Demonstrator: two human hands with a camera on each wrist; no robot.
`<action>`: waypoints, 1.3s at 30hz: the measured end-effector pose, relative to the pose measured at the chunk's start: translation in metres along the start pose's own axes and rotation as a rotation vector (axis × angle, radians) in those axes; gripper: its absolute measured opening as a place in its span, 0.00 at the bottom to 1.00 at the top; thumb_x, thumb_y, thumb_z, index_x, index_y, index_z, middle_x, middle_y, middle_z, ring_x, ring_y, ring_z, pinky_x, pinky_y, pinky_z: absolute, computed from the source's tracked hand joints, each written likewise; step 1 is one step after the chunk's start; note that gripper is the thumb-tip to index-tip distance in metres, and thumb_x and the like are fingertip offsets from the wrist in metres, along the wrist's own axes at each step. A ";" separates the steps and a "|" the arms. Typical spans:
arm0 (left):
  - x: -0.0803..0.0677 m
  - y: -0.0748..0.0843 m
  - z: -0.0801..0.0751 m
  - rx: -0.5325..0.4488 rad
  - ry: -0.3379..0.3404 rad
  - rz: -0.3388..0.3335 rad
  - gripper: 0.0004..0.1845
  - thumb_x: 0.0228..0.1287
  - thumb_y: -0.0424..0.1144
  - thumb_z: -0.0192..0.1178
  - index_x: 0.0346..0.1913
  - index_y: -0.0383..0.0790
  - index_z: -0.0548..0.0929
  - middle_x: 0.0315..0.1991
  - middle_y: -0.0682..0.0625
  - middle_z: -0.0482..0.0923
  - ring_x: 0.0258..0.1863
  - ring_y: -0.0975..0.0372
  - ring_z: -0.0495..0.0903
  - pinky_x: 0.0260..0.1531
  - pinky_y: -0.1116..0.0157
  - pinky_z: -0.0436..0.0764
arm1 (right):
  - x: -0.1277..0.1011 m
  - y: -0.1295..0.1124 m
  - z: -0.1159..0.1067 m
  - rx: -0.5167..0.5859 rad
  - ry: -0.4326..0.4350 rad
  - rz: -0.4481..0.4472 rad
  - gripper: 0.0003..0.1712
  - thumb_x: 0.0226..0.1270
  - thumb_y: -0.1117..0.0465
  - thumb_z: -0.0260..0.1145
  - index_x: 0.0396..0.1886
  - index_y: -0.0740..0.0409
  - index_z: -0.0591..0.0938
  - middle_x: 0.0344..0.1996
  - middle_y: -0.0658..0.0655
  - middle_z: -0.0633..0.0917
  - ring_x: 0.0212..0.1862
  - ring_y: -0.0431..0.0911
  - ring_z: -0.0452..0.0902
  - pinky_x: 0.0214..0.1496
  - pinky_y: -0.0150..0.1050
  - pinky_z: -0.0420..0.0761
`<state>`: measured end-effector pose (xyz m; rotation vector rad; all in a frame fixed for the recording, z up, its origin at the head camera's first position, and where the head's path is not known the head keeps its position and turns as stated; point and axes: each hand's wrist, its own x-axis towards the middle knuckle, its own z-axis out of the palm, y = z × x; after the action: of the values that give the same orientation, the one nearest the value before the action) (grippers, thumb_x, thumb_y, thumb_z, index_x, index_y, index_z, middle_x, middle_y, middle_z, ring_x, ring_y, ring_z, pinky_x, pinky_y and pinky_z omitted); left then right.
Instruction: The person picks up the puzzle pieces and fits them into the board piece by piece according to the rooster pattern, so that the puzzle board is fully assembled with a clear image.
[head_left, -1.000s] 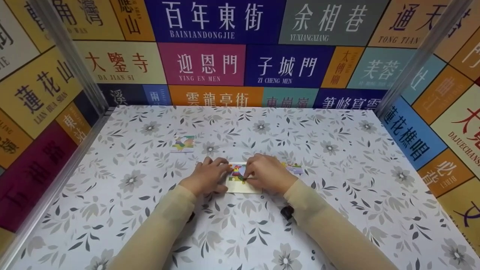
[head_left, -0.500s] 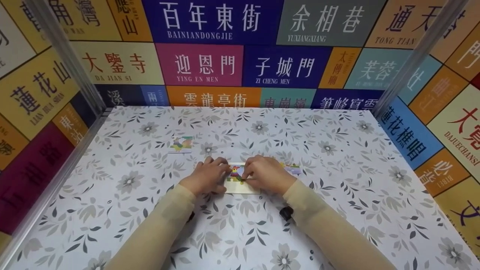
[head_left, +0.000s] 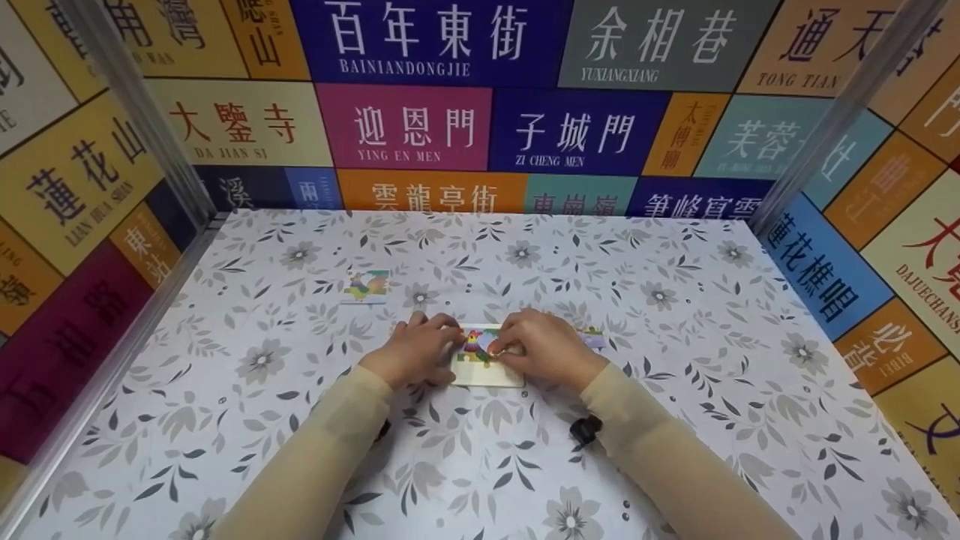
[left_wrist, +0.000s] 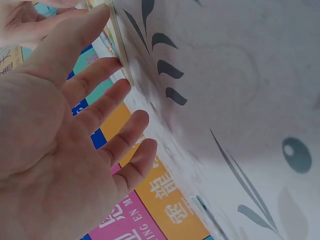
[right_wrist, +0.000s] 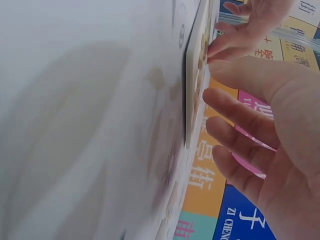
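Note:
A small pale puzzle board (head_left: pixel 487 375) lies mid-table, with colourful jigsaw pieces (head_left: pixel 472 345) along its far part. My left hand (head_left: pixel 415 352) rests at the board's left end. In the left wrist view its thumb and nearest fingers touch the board's edge (left_wrist: pixel 120 47), while the other fingers spread loosely. Over the right part of the board, my right hand (head_left: pixel 541 346) pinches a small puzzle piece (head_left: pixel 493 349) with thumb and index finger, mostly hidden. In the right wrist view the right fingertips (right_wrist: pixel 212 95) lie close above the board.
More puzzle pieces (head_left: pixel 592 339) show just beyond the right hand, partly covered by it. Farther back on the left lies another patch of puzzle pieces (head_left: pixel 366 286). The floral tablecloth (head_left: pixel 300 450) reaches back to a wall of coloured name panels (head_left: pixel 409 127).
My right fingertips have shifted slightly right and away along the board, uncovering more of the picture. The left hand and the board stay in place.

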<state>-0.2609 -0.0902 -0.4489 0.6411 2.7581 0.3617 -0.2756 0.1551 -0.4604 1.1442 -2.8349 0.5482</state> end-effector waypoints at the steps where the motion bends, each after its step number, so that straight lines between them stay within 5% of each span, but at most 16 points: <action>1: 0.000 0.000 0.000 -0.002 -0.002 -0.001 0.31 0.60 0.47 0.75 0.66 0.51 0.80 0.74 0.52 0.67 0.69 0.47 0.65 0.67 0.42 0.66 | -0.002 0.001 -0.002 0.010 0.001 0.017 0.06 0.66 0.57 0.73 0.40 0.45 0.93 0.40 0.46 0.88 0.43 0.44 0.81 0.47 0.44 0.82; 7: 0.001 -0.001 -0.001 -0.024 -0.009 0.010 0.31 0.60 0.47 0.75 0.67 0.51 0.80 0.75 0.51 0.66 0.70 0.46 0.64 0.69 0.40 0.64 | -0.016 0.007 -0.016 0.032 0.016 0.108 0.07 0.66 0.59 0.73 0.41 0.45 0.93 0.42 0.45 0.87 0.47 0.43 0.80 0.51 0.45 0.81; 24: -0.004 -0.003 0.000 -0.029 0.015 0.047 0.30 0.62 0.47 0.74 0.66 0.49 0.80 0.73 0.50 0.68 0.66 0.46 0.65 0.63 0.42 0.68 | -0.051 0.025 -0.022 -0.008 0.065 0.107 0.04 0.63 0.55 0.76 0.37 0.45 0.93 0.41 0.44 0.88 0.49 0.43 0.82 0.54 0.45 0.82; 39: -0.001 -0.002 0.000 -0.042 -0.008 0.010 0.31 0.61 0.47 0.75 0.67 0.51 0.79 0.74 0.50 0.66 0.68 0.48 0.64 0.69 0.41 0.64 | -0.070 0.037 -0.027 0.067 0.051 0.156 0.05 0.65 0.52 0.76 0.38 0.44 0.93 0.39 0.41 0.87 0.45 0.42 0.82 0.51 0.46 0.82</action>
<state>-0.2613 -0.0922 -0.4490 0.6445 2.7332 0.4170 -0.2529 0.2354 -0.4576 0.9081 -2.8989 0.6757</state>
